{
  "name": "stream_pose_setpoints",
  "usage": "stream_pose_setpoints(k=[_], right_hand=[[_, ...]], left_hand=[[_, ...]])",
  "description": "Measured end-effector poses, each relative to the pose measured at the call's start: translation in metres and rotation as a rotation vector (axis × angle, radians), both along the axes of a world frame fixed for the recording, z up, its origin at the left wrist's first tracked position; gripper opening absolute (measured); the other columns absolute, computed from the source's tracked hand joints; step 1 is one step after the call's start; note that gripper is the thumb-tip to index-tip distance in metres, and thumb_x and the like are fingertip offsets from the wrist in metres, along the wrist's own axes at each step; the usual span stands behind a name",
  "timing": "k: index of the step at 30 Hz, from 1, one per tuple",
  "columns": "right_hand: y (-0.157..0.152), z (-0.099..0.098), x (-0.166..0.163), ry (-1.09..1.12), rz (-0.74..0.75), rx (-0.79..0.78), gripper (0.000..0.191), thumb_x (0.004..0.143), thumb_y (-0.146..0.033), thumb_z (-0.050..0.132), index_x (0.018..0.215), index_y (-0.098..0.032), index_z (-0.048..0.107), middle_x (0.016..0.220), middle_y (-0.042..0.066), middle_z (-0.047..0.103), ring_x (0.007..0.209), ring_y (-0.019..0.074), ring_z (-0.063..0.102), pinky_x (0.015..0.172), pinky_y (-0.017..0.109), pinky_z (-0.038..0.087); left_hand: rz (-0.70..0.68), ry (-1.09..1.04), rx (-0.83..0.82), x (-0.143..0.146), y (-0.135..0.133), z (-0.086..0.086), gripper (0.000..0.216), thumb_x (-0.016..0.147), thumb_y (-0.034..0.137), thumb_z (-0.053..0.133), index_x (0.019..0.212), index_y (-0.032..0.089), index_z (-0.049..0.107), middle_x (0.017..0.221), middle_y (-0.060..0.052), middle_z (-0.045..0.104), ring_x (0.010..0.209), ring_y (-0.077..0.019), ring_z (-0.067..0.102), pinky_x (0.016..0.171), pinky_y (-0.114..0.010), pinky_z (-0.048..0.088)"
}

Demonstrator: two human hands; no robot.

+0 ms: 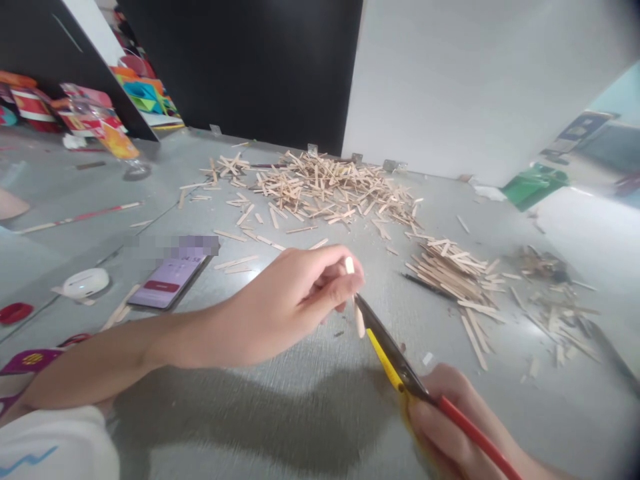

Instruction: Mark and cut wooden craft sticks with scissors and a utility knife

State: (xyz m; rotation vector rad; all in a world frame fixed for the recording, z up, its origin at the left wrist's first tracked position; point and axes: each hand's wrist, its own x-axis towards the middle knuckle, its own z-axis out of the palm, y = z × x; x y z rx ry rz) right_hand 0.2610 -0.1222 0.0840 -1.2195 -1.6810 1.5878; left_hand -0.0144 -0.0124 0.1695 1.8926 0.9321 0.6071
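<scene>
My left hand (295, 303) pinches a short wooden stick (356, 303) upright between thumb and fingers above the grey table (280, 400). My right hand (450, 427) grips the red and yellow handles of a pair of scissors (395, 360), and the dark blades point up-left and touch the lower part of the stick. A big heap of wooden sticks (325, 187) lies at the far middle of the table. A neater pile of sticks (453, 273) lies to the right of my hands.
A phone (170, 277) with a lit screen lies at the left, beside a white earbud case (85, 283). Offcuts (555, 307) are scattered far right. Colourful paper items (100, 113) stand at the back left, a green bin (533, 183) at the back right.
</scene>
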Motion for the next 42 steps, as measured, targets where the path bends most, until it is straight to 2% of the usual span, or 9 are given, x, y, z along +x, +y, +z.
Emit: stream_pose_setpoints(k=[4,9,14,18,24,28,32,36,42], right_hand=[[0.006,0.011,-0.005,-0.01,0.005,-0.042,0.074,0.104,-0.083,0.05,0.06,-0.028,0.031,0.054,-0.007,0.024,0.052,0.0114,0.017,0.043,0.029,0.013],[0.002,0.016,-0.005,-0.039,-0.009,-0.096,0.075,0.1,-0.087,0.054,0.06,-0.028,0.032,0.052,-0.007,0.027,0.048,0.0099,0.02,0.042,0.029,0.012],[-0.007,0.018,0.001,-0.047,-0.102,-0.24,0.069,0.1,-0.087,0.055,0.071,-0.027,0.039,0.058,-0.007,0.035,0.049,0.0093,0.027,0.043,0.026,0.019],[-0.007,0.017,0.005,0.021,-0.048,-0.285,0.068,0.102,-0.085,0.055,0.07,-0.026,0.041,0.056,-0.007,0.038,0.048,0.0099,0.031,0.045,0.028,0.022],[-0.004,0.001,0.008,0.103,-0.047,-0.39,0.073,0.099,-0.091,0.048,0.065,-0.027,0.044,0.047,-0.007,0.036,0.039,0.0104,0.029,0.04,0.028,0.023],[-0.004,-0.001,0.009,0.084,-0.038,-0.366,0.075,0.099,-0.093,0.047,0.062,-0.027,0.045,0.044,-0.007,0.035,0.038,0.0099,0.029,0.04,0.028,0.022],[-0.003,0.013,0.006,0.127,-0.027,-0.333,0.076,0.093,-0.097,0.054,0.069,-0.025,0.051,0.054,-0.006,0.045,0.046,0.0097,0.036,0.046,0.027,0.027],[-0.004,0.022,0.004,0.151,-0.047,-0.299,0.072,0.092,-0.094,0.06,0.08,-0.023,0.056,0.066,-0.004,0.051,0.057,0.0123,0.043,0.055,0.028,0.034],[-0.003,0.017,0.007,0.118,0.001,-0.27,0.073,0.093,-0.096,0.055,0.078,-0.025,0.055,0.064,-0.003,0.05,0.056,0.0142,0.044,0.055,0.029,0.034]], left_hand=[[-0.062,-0.045,-0.065,0.004,-0.004,-0.007,0.028,0.114,0.039,0.061,0.137,0.023,0.063,0.115,-0.007,0.083,0.099,-0.0199,0.08,0.083,-0.029,0.061],[-0.112,-0.088,-0.097,0.01,-0.006,-0.012,0.023,0.114,0.023,0.055,0.137,0.022,0.055,0.097,-0.002,0.081,0.089,-0.0174,0.078,0.08,-0.028,0.058],[-0.143,-0.012,-0.042,0.008,-0.002,-0.01,0.028,0.111,0.017,0.056,0.138,0.019,0.056,0.1,-0.002,0.082,0.091,-0.0162,0.077,0.081,-0.026,0.056],[-0.155,0.057,-0.044,0.005,0.0,-0.005,0.032,0.111,0.019,0.055,0.143,0.021,0.058,0.104,-0.004,0.084,0.092,-0.0185,0.078,0.073,-0.026,0.054],[-0.16,0.12,0.035,0.005,0.005,-0.001,0.018,0.112,0.022,0.051,0.111,0.02,0.069,0.102,-0.007,0.084,0.095,-0.0207,0.078,0.082,-0.03,0.055],[-0.173,0.091,-0.043,0.003,0.006,-0.001,0.019,0.112,0.023,0.052,0.119,0.02,0.068,0.099,-0.005,0.083,0.088,-0.0192,0.075,0.077,-0.031,0.055],[-0.189,0.02,-0.146,0.004,0.007,0.002,0.014,0.113,0.024,0.052,0.117,0.02,0.065,0.098,-0.005,0.081,0.087,-0.0185,0.073,0.079,-0.031,0.057],[-0.186,0.027,-0.129,0.005,0.008,0.003,0.016,0.113,0.022,0.05,0.116,0.018,0.065,0.097,-0.004,0.08,0.083,-0.0165,0.07,0.082,-0.032,0.056],[-0.179,0.057,-0.057,0.005,0.009,0.004,0.023,0.114,0.02,0.049,0.103,0.017,0.069,0.094,-0.002,0.08,0.083,-0.0149,0.07,0.089,-0.031,0.054]])
